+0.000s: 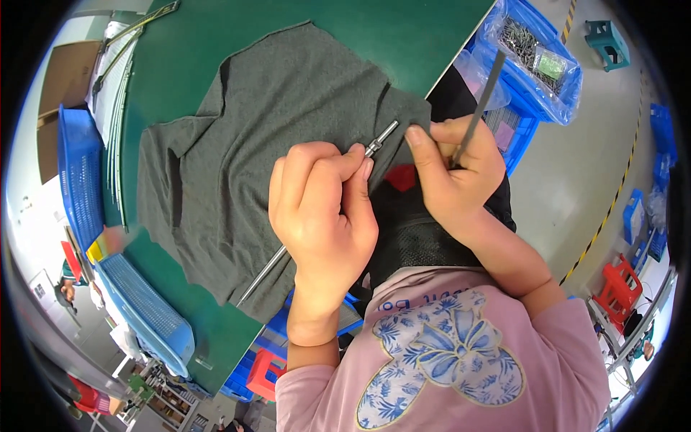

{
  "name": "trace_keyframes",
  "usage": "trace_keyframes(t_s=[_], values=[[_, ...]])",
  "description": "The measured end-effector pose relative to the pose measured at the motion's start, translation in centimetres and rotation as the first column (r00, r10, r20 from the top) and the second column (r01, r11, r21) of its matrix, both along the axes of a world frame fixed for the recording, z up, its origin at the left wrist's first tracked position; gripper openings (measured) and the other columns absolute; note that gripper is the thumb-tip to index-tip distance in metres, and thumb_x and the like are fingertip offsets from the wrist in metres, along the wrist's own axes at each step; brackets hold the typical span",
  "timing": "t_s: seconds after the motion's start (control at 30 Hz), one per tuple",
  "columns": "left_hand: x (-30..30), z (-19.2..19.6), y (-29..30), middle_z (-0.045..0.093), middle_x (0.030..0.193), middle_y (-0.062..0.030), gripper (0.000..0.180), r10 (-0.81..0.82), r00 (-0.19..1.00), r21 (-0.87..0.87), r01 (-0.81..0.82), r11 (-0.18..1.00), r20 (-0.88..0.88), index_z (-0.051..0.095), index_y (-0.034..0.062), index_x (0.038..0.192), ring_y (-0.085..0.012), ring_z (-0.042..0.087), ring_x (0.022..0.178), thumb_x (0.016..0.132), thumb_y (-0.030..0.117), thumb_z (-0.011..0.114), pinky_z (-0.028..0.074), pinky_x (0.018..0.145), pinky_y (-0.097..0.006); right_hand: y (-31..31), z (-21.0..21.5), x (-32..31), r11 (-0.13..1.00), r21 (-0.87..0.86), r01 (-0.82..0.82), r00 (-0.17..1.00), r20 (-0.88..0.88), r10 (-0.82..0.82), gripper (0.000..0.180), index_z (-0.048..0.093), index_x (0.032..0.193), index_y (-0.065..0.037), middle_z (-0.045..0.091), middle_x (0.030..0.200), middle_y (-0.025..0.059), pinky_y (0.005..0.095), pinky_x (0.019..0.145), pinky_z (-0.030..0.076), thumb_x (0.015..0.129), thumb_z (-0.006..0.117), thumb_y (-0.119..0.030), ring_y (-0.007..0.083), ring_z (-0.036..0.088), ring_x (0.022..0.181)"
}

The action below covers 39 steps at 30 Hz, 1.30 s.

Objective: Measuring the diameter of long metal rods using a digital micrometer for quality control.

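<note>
My left hand (320, 209) is closed around a slim shiny metal rod (262, 276). The rod's stepped, collared end shows past thumb and forefinger, and its long shaft comes out below the hand, over the cloth. A thin, dark grey flat strip (481, 108) slants up out of my right hand (464, 169), whose fingers are closed on it; its exact kind I cannot tell. The right thumb and forefinger also meet the corner of a dark grey cloth (266, 108), which spreads in folds over the green table (194, 43) and reaches toward my lap.
Blue perforated baskets (79, 165) line the table's left side. At the upper right, a blue bin (568, 101) lined with clear plastic holds many small metal parts. A teal stool (607, 45) and red stool (619, 288) stand on the floor. Long thin rods (115, 158) lie at the far left.
</note>
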<state>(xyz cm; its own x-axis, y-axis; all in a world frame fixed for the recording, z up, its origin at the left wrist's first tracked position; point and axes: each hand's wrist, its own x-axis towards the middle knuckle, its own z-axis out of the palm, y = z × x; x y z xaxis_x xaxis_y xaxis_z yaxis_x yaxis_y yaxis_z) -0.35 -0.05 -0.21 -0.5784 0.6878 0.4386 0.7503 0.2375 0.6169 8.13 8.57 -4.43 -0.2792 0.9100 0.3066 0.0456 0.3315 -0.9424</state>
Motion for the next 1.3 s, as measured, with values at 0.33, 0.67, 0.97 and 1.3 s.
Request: trace_keyframes(t_s=[0.33,0.67,0.97,1.3], values=[[-0.1,0.5,-0.1,0.050,0.068,-0.0068,0.013,0.010,0.999,-0.055,-0.012,0.998,-0.038,0.058,0.0034,0.071,-0.0214,0.047,0.059,0.061,-0.002,0.065,0.036,0.052,-0.029,1.7,1.4,1.5,0.933,-0.173,-0.317,0.949,-0.046,0.313,0.020,0.060,0.089,-0.002,0.030,0.047,-0.0081,0.0164,0.039,0.028,0.069,0.060,0.002,-0.0006,0.029,0.042],[0.1,0.7,-0.2,0.050,0.067,-0.0066,0.015,0.034,0.999,-0.090,-0.032,0.995,0.020,0.058,0.0032,0.075,-0.0209,0.048,0.058,0.062,-0.001,0.064,0.037,0.053,-0.029,2.9,1.7,0.6,0.824,-0.213,-0.526,0.848,-0.049,0.528,0.013,0.060,0.084,-0.003,0.028,0.048,-0.0026,0.0203,0.042,0.027,0.070,0.061,-0.003,0.0044,0.029,0.044],[0.2,0.6,-0.2,0.050,0.069,-0.0056,0.018,0.010,0.998,-0.057,-0.006,0.998,0.062,0.055,0.0014,0.075,-0.0136,0.046,0.058,0.061,0.000,0.067,0.037,0.050,-0.022,3.8,2.2,0.7,0.709,-0.347,-0.614,0.765,-0.038,0.643,0.009,0.055,0.085,0.001,0.047,0.054,-0.0032,0.0167,0.051,0.035,0.076,0.057,-0.002,0.0014,0.043,0.052],[0.2,0.6,-0.1,0.051,0.067,-0.0069,0.020,0.006,0.999,-0.029,-0.005,1.000,0.043,0.055,0.0028,0.073,-0.0189,0.047,0.057,0.057,-0.001,0.067,0.037,0.051,-0.027,3.8,2.4,0.4,0.727,-0.349,-0.591,0.793,-0.087,0.603,0.011,0.056,0.079,0.002,0.026,0.050,-0.0016,0.0225,0.046,0.030,0.072,0.061,-0.005,0.0070,0.030,0.048]])
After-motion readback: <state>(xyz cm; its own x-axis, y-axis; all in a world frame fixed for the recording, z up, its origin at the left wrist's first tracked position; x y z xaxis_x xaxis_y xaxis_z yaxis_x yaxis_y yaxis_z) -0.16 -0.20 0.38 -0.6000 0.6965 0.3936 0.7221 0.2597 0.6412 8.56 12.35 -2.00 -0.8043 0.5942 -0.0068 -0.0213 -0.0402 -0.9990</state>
